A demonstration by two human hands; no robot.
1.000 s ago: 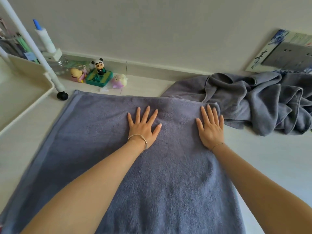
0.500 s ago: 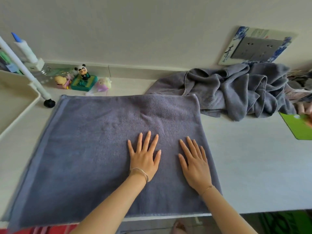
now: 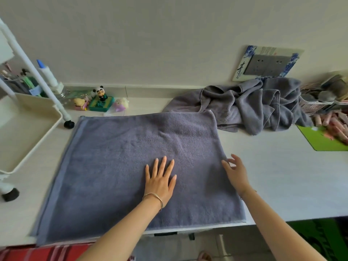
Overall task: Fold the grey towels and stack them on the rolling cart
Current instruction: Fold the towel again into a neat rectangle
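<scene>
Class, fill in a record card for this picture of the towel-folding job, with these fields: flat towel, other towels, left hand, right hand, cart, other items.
Flat towel: grey, spread out on the white table, reaching its front edge.
Other towels: crumpled grey heap behind it to the right, against the wall.
Left hand: open, palm flat on the flat towel; bracelet at the wrist.
Right hand: open, fingers spread at the towel's right edge; contact unclear.
Cart: cream tray with white pole, left of the towel.
Other items: panda figurine by the wall; green mat far right.

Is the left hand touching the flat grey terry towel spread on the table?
Touching. The head view shows the left hand lying palm-down, fingers spread, on the flat grey terry towel.
</scene>
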